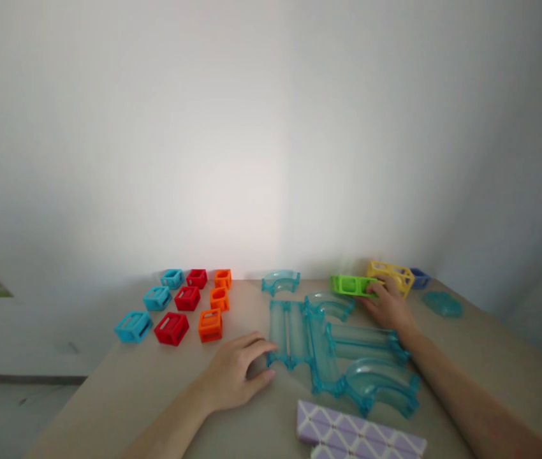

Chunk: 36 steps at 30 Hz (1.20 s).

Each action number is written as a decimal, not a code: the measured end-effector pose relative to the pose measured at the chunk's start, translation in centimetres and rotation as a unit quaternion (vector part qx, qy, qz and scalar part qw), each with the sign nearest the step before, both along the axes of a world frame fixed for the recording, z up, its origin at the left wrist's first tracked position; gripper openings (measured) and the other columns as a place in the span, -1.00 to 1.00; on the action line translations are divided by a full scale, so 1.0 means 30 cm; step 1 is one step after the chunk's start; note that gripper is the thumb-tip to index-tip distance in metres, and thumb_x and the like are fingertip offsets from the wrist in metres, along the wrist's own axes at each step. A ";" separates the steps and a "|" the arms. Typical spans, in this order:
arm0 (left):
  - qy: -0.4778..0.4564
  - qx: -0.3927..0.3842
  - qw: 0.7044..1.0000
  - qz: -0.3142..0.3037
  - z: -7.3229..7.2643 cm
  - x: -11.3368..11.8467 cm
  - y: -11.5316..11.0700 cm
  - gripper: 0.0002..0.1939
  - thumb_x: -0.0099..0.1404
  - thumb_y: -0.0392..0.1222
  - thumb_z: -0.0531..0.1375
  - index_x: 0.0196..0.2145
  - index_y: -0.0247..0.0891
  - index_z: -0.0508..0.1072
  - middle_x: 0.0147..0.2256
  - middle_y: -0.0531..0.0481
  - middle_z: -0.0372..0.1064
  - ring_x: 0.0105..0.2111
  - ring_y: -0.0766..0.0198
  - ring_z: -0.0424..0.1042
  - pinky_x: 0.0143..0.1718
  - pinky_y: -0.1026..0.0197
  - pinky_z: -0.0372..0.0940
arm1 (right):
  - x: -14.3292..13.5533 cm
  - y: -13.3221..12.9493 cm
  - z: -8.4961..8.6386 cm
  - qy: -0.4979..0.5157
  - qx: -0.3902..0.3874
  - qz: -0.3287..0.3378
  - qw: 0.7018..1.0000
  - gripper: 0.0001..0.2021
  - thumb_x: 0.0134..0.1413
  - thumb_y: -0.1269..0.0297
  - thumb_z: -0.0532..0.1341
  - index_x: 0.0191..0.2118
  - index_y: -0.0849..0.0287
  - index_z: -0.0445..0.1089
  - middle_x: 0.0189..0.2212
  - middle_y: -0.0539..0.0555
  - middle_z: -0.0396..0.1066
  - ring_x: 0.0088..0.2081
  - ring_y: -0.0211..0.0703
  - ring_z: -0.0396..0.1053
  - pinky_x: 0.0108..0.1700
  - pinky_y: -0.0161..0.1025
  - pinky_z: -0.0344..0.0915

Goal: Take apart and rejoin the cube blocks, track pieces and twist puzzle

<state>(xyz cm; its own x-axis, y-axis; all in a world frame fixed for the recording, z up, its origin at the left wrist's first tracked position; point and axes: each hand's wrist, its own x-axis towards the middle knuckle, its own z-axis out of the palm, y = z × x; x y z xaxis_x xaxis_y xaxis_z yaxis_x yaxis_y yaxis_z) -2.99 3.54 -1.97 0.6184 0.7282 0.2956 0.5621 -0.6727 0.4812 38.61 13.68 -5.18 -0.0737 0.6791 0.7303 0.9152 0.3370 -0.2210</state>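
My right hand (390, 307) reaches to the back of the table, its fingers closed on the right end of a bright green block with open sides (349, 285). Right behind that hand stand yellow open-sided blocks (398, 273). My left hand (238, 373) rests on the table with thumb and fingers apart and nothing in it. Its fingertips are at the left edge of clear blue straight track pieces (289, 331); whether they touch is hard to tell. More clear blue track, including a curved piece (379, 379), lies between my hands.
On the left, red (172, 328), light blue (134, 326) and orange (210, 325) blocks stand in rows. A lone curved track (280, 281) is near the wall. A dark blue block (419, 278) and a flat teal piece (442, 304) lie far right; purple patterned bars (357, 433) lie in front.
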 end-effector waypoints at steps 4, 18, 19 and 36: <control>-0.009 -0.004 1.000 0.001 0.002 -0.004 0.002 -0.63 0.29 -0.10 0.15 0.05 -0.09 0.40 -0.10 -0.07 0.42 -0.14 0.19 0.43 -0.07 0.17 0.31 | -0.008 -0.019 0.019 0.008 0.040 0.004 0.999 -0.66 0.12 -0.04 0.19 -0.50 0.10 0.29 0.02 0.27 0.32 0.04 0.16 0.33 0.07 0.12 0.30; -0.222 0.002 0.975 0.008 -0.041 0.005 0.002 -0.26 0.21 0.21 0.19 0.24 -0.16 0.15 -0.10 -0.14 0.37 -0.36 0.28 0.29 -0.35 0.25 0.28 | -0.397 -0.420 0.303 0.448 0.139 0.028 0.883 -0.68 -0.04 -0.02 0.33 -0.35 0.04 0.23 -0.34 0.08 0.40 -0.39 -0.01 0.42 -0.41 -0.06 0.42; -0.279 -0.021 0.960 -0.007 -0.044 0.011 -0.012 -0.17 0.17 0.29 0.18 0.26 -0.18 0.11 -0.08 -0.18 0.36 -0.34 0.26 0.30 -0.38 0.25 0.28 | -0.480 -0.472 0.287 0.522 0.059 0.103 0.845 -0.65 -0.04 -0.02 0.33 -0.26 0.03 0.23 -0.34 0.05 0.39 -0.41 -0.05 0.42 -0.46 -0.12 0.41; -0.546 -0.395 0.738 0.038 -0.053 0.049 -0.074 -0.67 0.15 0.05 0.28 -0.46 -0.31 0.44 -0.57 0.10 0.31 -0.56 0.38 0.26 -0.52 0.34 0.16 | -0.717 -0.599 0.151 0.472 -0.348 0.301 0.752 -0.52 0.11 0.03 0.27 0.10 0.08 0.27 -0.12 0.16 0.45 -0.20 0.00 0.43 -0.20 -0.11 0.40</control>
